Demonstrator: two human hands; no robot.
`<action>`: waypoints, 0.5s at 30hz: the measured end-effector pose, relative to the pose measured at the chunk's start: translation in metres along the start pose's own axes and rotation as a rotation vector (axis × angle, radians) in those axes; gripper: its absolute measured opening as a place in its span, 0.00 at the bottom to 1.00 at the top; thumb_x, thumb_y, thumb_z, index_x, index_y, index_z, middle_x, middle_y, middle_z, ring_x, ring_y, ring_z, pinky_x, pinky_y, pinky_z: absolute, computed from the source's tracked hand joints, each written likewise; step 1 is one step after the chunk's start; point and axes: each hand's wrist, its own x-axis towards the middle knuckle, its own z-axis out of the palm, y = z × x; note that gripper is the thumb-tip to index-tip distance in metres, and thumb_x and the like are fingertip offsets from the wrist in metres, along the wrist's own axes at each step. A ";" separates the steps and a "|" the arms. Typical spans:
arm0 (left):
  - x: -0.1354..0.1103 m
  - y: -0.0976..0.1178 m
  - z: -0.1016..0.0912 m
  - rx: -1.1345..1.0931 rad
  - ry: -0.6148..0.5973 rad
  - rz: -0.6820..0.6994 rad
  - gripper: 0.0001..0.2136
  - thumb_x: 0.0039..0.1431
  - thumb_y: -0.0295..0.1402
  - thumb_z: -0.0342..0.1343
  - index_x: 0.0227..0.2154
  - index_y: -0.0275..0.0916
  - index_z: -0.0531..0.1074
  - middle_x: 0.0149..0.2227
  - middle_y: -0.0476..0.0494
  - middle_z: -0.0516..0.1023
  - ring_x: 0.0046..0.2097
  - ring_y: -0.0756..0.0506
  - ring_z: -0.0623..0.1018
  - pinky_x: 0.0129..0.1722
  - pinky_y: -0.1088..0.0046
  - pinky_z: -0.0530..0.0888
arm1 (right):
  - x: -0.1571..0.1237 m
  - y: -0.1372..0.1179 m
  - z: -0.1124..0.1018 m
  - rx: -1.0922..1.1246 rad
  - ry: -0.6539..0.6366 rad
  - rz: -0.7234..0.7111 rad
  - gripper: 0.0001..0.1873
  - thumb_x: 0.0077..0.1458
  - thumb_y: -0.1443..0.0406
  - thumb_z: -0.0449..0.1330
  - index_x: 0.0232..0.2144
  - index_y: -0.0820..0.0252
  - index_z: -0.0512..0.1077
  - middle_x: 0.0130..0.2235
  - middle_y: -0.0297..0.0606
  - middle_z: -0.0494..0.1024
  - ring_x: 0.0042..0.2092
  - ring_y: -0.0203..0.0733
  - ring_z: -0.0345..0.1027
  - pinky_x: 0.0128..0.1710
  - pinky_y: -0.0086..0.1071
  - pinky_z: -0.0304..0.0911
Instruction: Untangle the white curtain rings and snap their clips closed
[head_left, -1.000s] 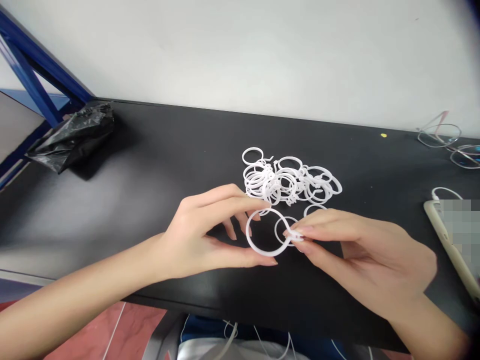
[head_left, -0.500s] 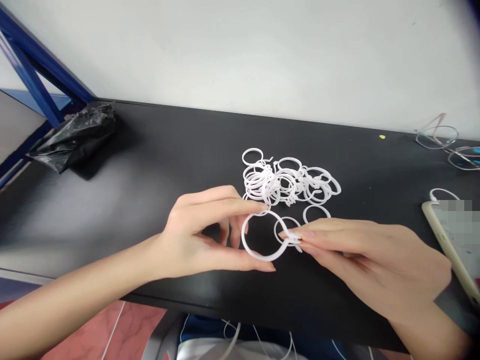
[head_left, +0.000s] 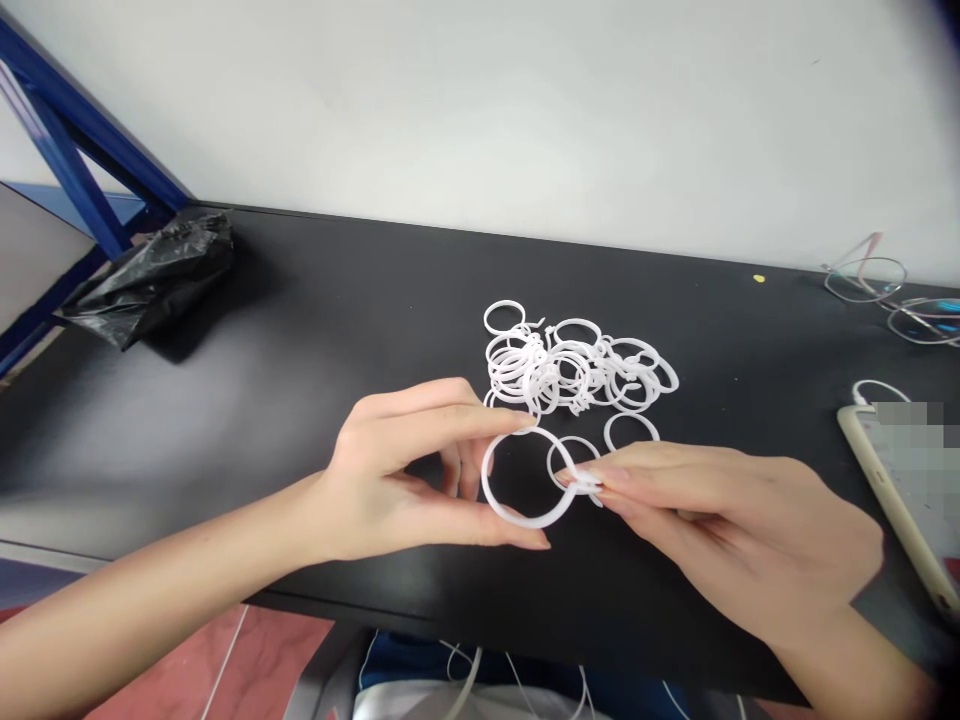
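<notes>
Between my two hands is a white plastic ring [head_left: 491, 497] with a clasp-like end, raised above the table. My left hand [head_left: 420, 470] holds its sides, index finger at the top and thumb at the bottom. At the ring's right side, my right hand [head_left: 742, 530] pinches the joined ends between thumb and fingertips; the fingers partly hide that joint. Just behind lies a heap of similar white rings [head_left: 570, 370], tangled together on the black table [head_left: 337, 300]. Two loose rings rest nearer to my right hand, one of them seen partly behind the joint.
A crumpled black plastic bag [head_left: 157, 275] lies at the far left beside a blue metal frame [head_left: 82, 170]. On the right are eyeglasses [head_left: 866, 280] and a phone [head_left: 885, 490] with a white cable. A pale wall [head_left: 525, 120] rises behind the table.
The view has shifted slightly. My right hand has moved a little to the left, with its fingers still pinched on the ring's ends. My left hand keeps the same hold.
</notes>
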 end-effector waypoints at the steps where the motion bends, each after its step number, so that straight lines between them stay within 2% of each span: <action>1: 0.000 0.000 0.000 -0.002 -0.002 0.002 0.20 0.47 0.38 0.71 0.44 0.40 0.76 0.26 0.50 0.75 0.24 0.52 0.73 0.21 0.79 0.72 | 0.000 0.000 0.000 0.008 0.003 -0.004 0.11 0.60 0.70 0.60 0.37 0.49 0.80 0.34 0.28 0.85 0.32 0.39 0.81 0.32 0.26 0.79; 8: 0.001 0.002 -0.003 0.006 -0.030 0.003 0.18 0.49 0.38 0.70 0.44 0.40 0.77 0.26 0.50 0.75 0.24 0.53 0.73 0.22 0.80 0.72 | 0.001 -0.001 0.001 0.050 -0.021 -0.008 0.13 0.58 0.73 0.61 0.38 0.49 0.80 0.34 0.29 0.85 0.32 0.39 0.81 0.31 0.26 0.79; 15: 0.001 0.003 -0.004 -0.027 -0.028 -0.010 0.18 0.49 0.37 0.70 0.43 0.39 0.77 0.26 0.50 0.75 0.24 0.53 0.73 0.23 0.80 0.73 | 0.000 -0.001 0.003 0.068 0.020 -0.027 0.12 0.59 0.73 0.61 0.38 0.51 0.79 0.34 0.30 0.85 0.32 0.37 0.81 0.32 0.24 0.78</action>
